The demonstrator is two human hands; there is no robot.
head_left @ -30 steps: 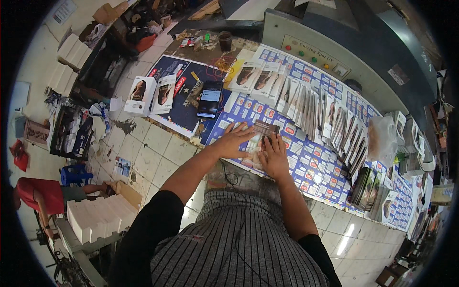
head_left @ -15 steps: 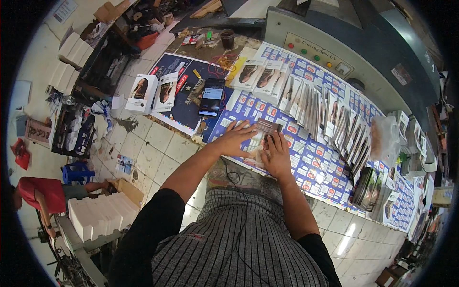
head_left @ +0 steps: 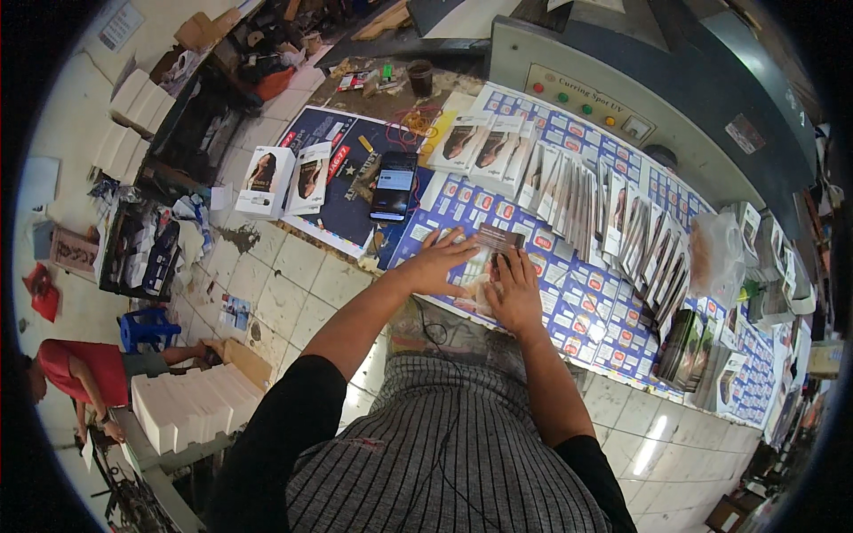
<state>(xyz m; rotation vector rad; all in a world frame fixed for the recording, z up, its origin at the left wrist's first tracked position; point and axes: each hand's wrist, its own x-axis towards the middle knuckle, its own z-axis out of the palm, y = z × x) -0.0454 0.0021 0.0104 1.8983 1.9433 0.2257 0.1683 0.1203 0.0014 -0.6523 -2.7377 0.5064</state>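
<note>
A printing workshop: a button-panelled machine (head_left: 666, 115), printed sheets (head_left: 582, 302) over the desk (head_left: 369, 99), fanned printed cards (head_left: 573, 209), white paper stacks (head_left: 191, 409).

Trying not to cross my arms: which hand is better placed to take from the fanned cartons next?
Right, probably: your right hand lies nearer the fanned cartons; your left hand sits farther left. Both touch one printed piece.

left hand (head_left: 435, 269): palm down, spread
right hand (head_left: 515, 299): palm down, pointing forward
left forearm (head_left: 362, 324): slanted inward
right forearm (head_left: 554, 382): steeper
</note>
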